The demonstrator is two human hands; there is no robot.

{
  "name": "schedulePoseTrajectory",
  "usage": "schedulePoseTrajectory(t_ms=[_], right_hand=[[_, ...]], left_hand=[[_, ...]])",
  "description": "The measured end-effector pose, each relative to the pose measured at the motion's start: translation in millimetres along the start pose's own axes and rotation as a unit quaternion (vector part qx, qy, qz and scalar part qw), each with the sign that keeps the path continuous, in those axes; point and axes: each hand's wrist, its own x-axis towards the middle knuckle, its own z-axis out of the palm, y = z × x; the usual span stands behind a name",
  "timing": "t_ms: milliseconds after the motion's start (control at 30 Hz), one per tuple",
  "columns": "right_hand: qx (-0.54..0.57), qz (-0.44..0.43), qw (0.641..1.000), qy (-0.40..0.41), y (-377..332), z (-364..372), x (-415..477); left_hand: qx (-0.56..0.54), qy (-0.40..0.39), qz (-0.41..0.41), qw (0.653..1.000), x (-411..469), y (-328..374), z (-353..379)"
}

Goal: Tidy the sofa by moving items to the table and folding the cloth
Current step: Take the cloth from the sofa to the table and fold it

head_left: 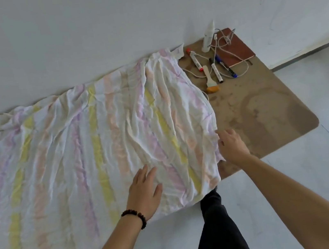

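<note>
A wrinkled white cloth (pixel 90 149) with pastel pink, yellow and orange stripes lies spread out flat, covering most of the surface below me. My left hand (pixel 144 188) rests palm down on it near its front right part, fingers straight. My right hand (pixel 232 146) is at the cloth's right edge, fingers curled onto the hem where it meets the brown table (pixel 264 108). At the table's far end lie markers (pixel 196 61), a small brush (pixel 209 80), a white bottle (pixel 208 37), a tangled cord (pixel 226 41) and a reddish-brown notebook (pixel 233 50).
A white wall rises behind the cloth and table, with pen scribbles at the upper right. Pale floor lies to the right and in front. My dark-trousered legs (pixel 214 224) stand against the front edge, near the cloth's corner.
</note>
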Motion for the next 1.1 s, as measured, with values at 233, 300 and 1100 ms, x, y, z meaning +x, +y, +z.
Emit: schedulePoseTrajectory(t_ms=[233, 300, 1100], right_hand=[[-0.074, -0.107, 0.991, -0.011, 15.8, -39.0, 119.1], [-0.078, -0.148, 0.985, -0.047, 22.5, -45.3, 138.6], [0.398, 0.051, 0.828, -0.392, 4.0, -135.9, 111.1]], left_hand=[[0.028, 0.111, 0.045, 0.992, 89.5, 145.7, 60.5], [0.054, 0.063, -0.013, 0.996, 103.1, 179.3, 72.8], [-0.131, 0.364, -0.278, 0.879, 40.6, 288.8, 112.1]])
